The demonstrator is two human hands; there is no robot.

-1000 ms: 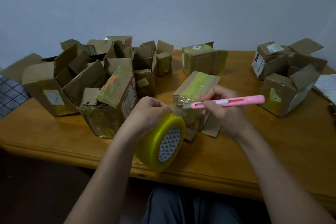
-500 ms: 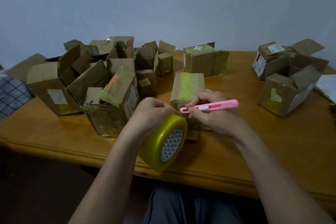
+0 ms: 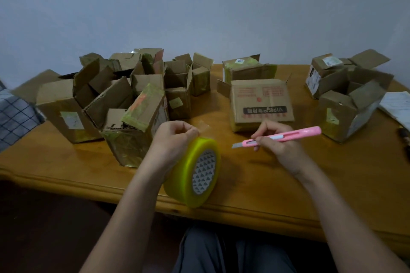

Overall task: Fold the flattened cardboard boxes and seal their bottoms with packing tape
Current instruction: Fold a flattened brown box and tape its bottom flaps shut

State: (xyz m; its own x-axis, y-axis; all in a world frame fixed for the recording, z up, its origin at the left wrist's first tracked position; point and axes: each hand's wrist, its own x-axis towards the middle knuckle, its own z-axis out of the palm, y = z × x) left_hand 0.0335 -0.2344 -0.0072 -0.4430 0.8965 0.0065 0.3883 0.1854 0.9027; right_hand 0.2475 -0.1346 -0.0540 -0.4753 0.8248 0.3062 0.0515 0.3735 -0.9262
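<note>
Fingers of the left hand point(image 3: 175, 137) are curled in a tight grip on a glossy yellow packing tape roll point(image 3: 195, 173). A pink plastic utility knife point(image 3: 281, 136) is pinched by the right hand point(image 3: 277, 144). Just beyond that grip, a printed cardboard box point(image 3: 260, 104) is resting on the wooden surface point(image 3: 332, 175).

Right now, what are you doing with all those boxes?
A person sits at a wooden table, taping boxes. The left hand holds a yellow tape roll and pinches its loose end. The right hand holds a pink cutter, blade out. A box lies on the table just beyond the hands, with piles of other boxes on both sides.
</note>
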